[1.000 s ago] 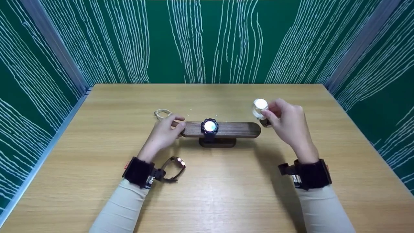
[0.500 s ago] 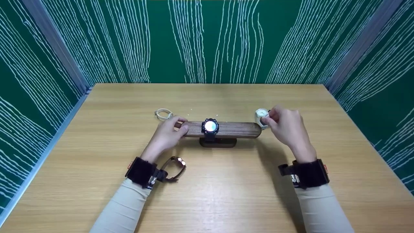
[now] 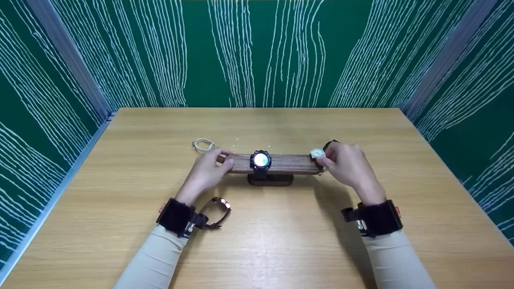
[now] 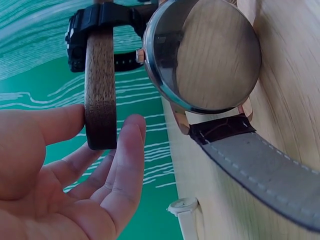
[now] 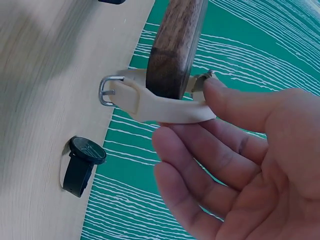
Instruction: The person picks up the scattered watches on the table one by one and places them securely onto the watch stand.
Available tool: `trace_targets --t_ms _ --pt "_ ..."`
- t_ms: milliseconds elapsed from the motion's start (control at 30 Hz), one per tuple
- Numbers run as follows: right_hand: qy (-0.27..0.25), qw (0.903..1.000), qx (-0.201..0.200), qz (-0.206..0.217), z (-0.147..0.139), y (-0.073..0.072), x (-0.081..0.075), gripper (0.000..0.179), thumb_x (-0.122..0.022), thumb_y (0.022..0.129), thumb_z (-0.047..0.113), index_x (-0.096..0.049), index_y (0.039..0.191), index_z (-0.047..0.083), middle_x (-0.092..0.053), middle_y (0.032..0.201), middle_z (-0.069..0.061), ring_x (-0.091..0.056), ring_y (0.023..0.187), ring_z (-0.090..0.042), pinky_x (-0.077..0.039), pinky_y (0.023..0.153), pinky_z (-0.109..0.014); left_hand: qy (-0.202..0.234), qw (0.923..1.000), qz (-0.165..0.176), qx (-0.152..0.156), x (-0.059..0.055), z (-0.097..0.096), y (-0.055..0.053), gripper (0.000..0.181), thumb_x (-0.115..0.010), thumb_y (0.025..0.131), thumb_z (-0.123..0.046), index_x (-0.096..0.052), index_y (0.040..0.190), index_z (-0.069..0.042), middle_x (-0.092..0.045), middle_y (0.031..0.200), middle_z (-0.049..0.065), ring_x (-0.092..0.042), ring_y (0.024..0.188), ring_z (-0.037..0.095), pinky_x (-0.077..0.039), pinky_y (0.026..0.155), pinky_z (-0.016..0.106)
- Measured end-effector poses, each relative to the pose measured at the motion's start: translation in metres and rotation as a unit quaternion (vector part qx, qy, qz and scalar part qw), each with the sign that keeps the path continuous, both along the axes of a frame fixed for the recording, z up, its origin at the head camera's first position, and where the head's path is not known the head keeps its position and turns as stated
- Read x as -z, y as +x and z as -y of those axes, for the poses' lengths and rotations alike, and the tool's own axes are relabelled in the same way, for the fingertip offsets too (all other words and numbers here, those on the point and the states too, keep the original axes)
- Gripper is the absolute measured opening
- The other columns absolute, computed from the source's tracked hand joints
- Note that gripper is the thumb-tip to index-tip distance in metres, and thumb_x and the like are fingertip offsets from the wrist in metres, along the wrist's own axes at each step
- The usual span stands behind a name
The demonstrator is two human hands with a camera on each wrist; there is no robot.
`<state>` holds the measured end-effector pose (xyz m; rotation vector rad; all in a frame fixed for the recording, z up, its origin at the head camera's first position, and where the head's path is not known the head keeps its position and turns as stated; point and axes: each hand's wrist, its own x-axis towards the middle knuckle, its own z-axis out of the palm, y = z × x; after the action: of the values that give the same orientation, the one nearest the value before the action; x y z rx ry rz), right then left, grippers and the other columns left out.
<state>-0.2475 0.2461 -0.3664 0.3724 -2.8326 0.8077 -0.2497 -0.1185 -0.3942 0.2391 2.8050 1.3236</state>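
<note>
My left hand (image 3: 207, 170) pinches the left end of the dark wooden watch stand (image 3: 291, 164), thumb on one side and fingers on the other. My right hand (image 3: 348, 166) holds a white watch (image 3: 317, 153) at the stand's right end. In the right wrist view its buckled cream strap (image 5: 170, 110) loops around the tip of the wooden bar (image 5: 172, 60), with thumb and fingers gripping the watch side. A chunky black watch (image 3: 260, 159) sits on the bar, left of centre.
A watch with a brown leather strap (image 4: 250, 157) stands on the table near my left wrist. A cream watch (image 4: 183, 206) lies behind my left hand. Beyond my right hand is another black watch (image 5: 87, 152). Patterned green panels (image 3: 257, 52) enclose the table's back and sides.
My right hand has brought the white watch down and left, from beside the stand onto the bar's right end. My left hand stays at the left end, shifting slightly right.
</note>
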Motion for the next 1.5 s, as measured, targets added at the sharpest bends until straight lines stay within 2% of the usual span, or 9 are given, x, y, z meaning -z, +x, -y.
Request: trace_targets --t_ms 167,300,467,633,967,1067,1233,1300,1500 --pt "0.022 0.9997 -0.005 0.002 0.000 -0.001 0.002 0.017 -0.079 0.096 0.016 -0.071 0.091 0.003 -0.073 0.082 -0.010 -0.064 0.069 -0.024 -0.048 0.063 -0.037 -0.009 0.9999 -0.011 0.000 0.000 0.000 -0.001 0.036 -0.065 0.106 -0.027 -0.065 0.139 -0.011 -0.070 0.131 0.013 -0.074 0.088 0.026 -0.059 0.090 0.042" --pt "0.037 0.9993 -0.006 0.004 0.000 0.000 0.003 0.020 -0.079 0.096 0.018 -0.067 0.088 0.004 -0.070 0.083 -0.010 -0.063 0.073 -0.027 -0.048 0.066 -0.040 -0.009 0.9998 -0.018 0.004 0.001 0.000 -0.001 0.036 -0.066 0.106 -0.024 -0.065 0.138 -0.009 -0.072 0.128 0.015 -0.075 0.086 0.030 -0.059 0.088 0.042" --pt "0.048 0.9988 -0.008 0.007 0.002 0.001 0.003 0.020 -0.078 0.096 0.018 -0.065 0.089 0.005 -0.069 0.086 -0.011 -0.063 0.076 -0.029 -0.048 0.066 -0.041 -0.004 1.0000 -0.005 0.001 0.001 0.000 -0.001 0.037 -0.065 0.106 -0.026 -0.064 0.140 -0.010 -0.071 0.126 0.014 -0.074 0.085 0.033 -0.060 0.075 0.036" --pt "0.057 0.9984 -0.002 0.002 0.005 0.004 0.003 0.024 -0.077 0.096 0.018 -0.061 0.085 0.006 -0.063 0.084 -0.010 -0.058 0.074 -0.028 -0.043 0.064 -0.038 -0.008 1.0000 -0.004 0.000 0.001 0.001 0.000 0.038 -0.065 0.107 -0.027 -0.064 0.140 -0.011 -0.071 0.128 0.013 -0.074 0.086 0.032 -0.060 0.073 0.034" --pt "0.072 0.9972 -0.001 0.023 0.007 0.006 0.001 0.027 -0.076 0.098 0.020 -0.058 0.082 0.007 -0.059 0.080 -0.008 -0.054 0.071 -0.026 -0.040 0.062 -0.036 -0.012 0.9999 0.000 -0.001 -0.001 0.001 0.000 0.039 -0.065 0.107 -0.028 -0.063 0.141 -0.011 -0.071 0.125 0.012 -0.066 0.069 0.016 -0.058 0.067 0.032" --pt "0.070 0.9967 -0.004 0.040 0.008 0.006 0.000 0.026 -0.075 0.099 0.021 -0.059 0.083 0.007 -0.059 0.079 -0.008 -0.055 0.070 -0.025 -0.041 0.062 -0.036 -0.013 0.9999 0.001 -0.001 -0.001 0.001 0.000 0.038 -0.065 0.106 -0.029 -0.063 0.140 -0.012 -0.072 0.123 0.012 -0.068 0.071 0.018 -0.059 0.069 0.035" --pt "0.074 0.9953 -0.010 0.062 0.010 0.008 0.000 0.025 -0.071 0.101 0.022 -0.060 0.086 0.006 -0.057 0.080 -0.008 -0.053 0.068 -0.023 -0.042 0.061 -0.036 -0.015 0.9997 -0.021 0.004 0.001 0.001 -0.001 0.034 -0.066 0.106 -0.026 -0.066 0.136 -0.010 -0.072 0.126 0.013 -0.073 0.091 0.024 -0.059 0.091 0.044" --pt "0.076 0.9946 -0.010 0.070 0.011 0.008 0.000 0.025 -0.070 0.102 0.023 -0.060 0.087 0.006 -0.056 0.080 -0.007 -0.052 0.067 -0.022 -0.041 0.061 -0.035 -0.014 0.9995 -0.026 0.006 0.001 0.001 -0.001 0.033 -0.066 0.106 -0.025 -0.067 0.135 -0.009 -0.072 0.128 0.014 -0.074 0.095 0.027 -0.058 0.095 0.045" --pt "0.069 0.9934 -0.007 0.091 0.015 0.009 0.000 0.024 -0.069 0.103 0.024 -0.061 0.090 0.005 -0.053 0.078 -0.006 -0.049 0.065 -0.021 -0.040 0.059 -0.035 -0.012 0.9997 -0.019 0.006 0.001 0.001 -0.001 0.035 -0.065 0.106 -0.026 -0.065 0.137 -0.008 -0.072 0.127 0.015 -0.075 0.086 0.032 -0.061 0.082 0.041"
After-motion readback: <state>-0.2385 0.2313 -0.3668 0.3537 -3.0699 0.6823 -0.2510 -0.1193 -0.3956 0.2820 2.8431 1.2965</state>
